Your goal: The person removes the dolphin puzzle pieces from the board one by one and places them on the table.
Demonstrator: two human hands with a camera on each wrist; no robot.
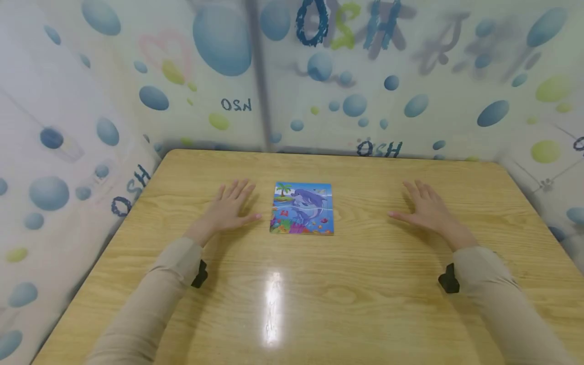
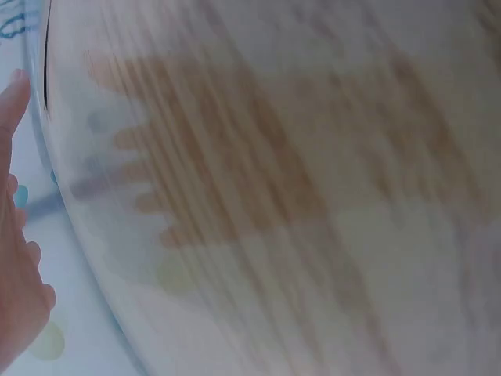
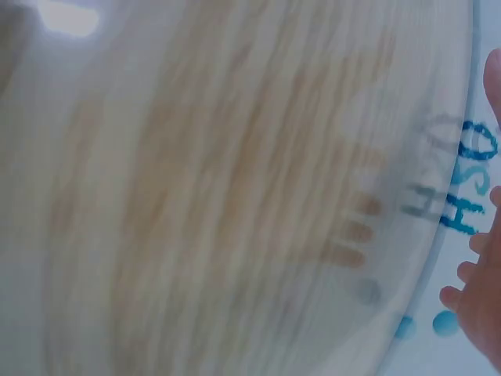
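A square dolphin picture puzzle (image 1: 302, 209) lies flat on the wooden table (image 1: 347, 299), its palm tree, blue sea and coral showing. To its left is my left hand (image 1: 228, 208), fingers spread and straight, the thumb tip a short way from the puzzle's edge. My right hand (image 1: 425, 210) is farther off on the other side, also with spread fingers and its thumb towards the puzzle. Neither hand holds anything. In the left wrist view, part of the left hand (image 2: 19, 258) shows at the left edge; the right wrist view has part of the right hand (image 3: 481, 290) at its right edge.
Walls (image 1: 292, 86) with blue and green dots and lettering stand close behind the table and along its sides. A bright light reflection falls on the glossy tabletop in front of the puzzle. Dark wrist devices (image 1: 449, 280) sit at both sleeve cuffs.
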